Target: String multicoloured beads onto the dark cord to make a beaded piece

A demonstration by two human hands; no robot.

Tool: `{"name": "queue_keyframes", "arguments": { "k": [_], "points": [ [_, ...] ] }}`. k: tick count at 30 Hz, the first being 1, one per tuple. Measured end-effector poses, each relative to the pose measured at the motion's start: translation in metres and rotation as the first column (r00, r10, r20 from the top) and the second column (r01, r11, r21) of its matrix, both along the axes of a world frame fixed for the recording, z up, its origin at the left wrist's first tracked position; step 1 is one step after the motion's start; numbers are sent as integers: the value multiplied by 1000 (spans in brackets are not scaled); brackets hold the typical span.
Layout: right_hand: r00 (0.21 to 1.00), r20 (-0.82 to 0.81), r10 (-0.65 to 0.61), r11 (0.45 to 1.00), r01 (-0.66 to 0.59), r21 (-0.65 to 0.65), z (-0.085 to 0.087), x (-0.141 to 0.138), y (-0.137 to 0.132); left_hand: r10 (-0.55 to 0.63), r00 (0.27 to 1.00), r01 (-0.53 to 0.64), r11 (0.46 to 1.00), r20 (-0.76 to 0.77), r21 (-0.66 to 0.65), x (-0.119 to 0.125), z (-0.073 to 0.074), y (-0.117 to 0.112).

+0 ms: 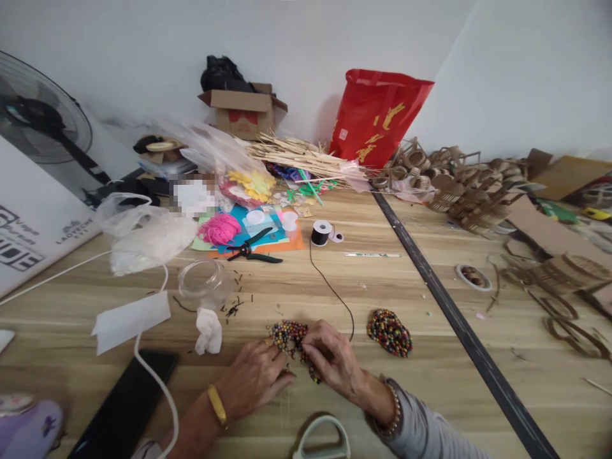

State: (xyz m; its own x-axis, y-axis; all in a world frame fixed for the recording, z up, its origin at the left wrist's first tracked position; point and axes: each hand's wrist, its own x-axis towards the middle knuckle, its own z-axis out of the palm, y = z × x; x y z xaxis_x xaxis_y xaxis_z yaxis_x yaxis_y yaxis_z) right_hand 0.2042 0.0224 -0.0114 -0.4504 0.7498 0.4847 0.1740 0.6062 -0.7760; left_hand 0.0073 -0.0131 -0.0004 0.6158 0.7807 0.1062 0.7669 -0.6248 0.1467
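Note:
Small multicoloured beads lie in a loose pile between my hands. My left hand rests low over the pile's near left side, fingers stretched and thumb apart, with nothing visibly gripped. My right hand is closed in a pinch at the pile's right edge. A black cord runs from a spool and disappears beneath this hand; it appears pinched there, though the fingertips hide its end. Several beads in a short row show just below the right fingers. A coiled strand of beads lies to the right.
Scissors stick into view at the near edge. Beyond my left hand are crumpled tissue, a clear jar and black-handled pliers. A white cable crosses a dark phone-like slab. Woven pieces crowd the right.

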Motion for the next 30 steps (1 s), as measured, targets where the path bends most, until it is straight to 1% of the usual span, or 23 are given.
{"name": "queue_keyframes", "arguments": {
  "k": [3,7,11,13,16,20,24,27,30],
  "points": [
    [1000,10,-4,1000,4,-1,-1,0,0,-12,999,12,1000,-35,5,3,-4,1],
    [1000,12,-6,1000,6,1,-3,0,0,-17,999,19,998,-46,61,6,-10,5],
    [1000,24,-18,1000,18,-4,-5,0,0,-22,999,25,997,-48,74,7,-13,10],
    [1000,15,-20,1000,20,2,-4,0,0,-7,999,9,998,-37,68,8,-13,12],
    [1000,-3,-23,1000,23,12,-3,0,1,50,999,-50,997,14,61,7,-13,14],
    [999,1,-44,999,44,-9,-1,0,1,92,986,-102,993,136,67,4,-13,16],
    [999,-4,-47,999,46,-27,-2,0,1,163,960,-167,986,227,-1,-2,-12,16],
    [999,0,-39,999,39,-35,-3,1,2,163,944,-157,987,286,-41,-4,-11,16],
    [999,-2,-51,998,51,-42,-3,1,1,130,940,-121,991,316,-49,-3,-8,15]
  ]
}}
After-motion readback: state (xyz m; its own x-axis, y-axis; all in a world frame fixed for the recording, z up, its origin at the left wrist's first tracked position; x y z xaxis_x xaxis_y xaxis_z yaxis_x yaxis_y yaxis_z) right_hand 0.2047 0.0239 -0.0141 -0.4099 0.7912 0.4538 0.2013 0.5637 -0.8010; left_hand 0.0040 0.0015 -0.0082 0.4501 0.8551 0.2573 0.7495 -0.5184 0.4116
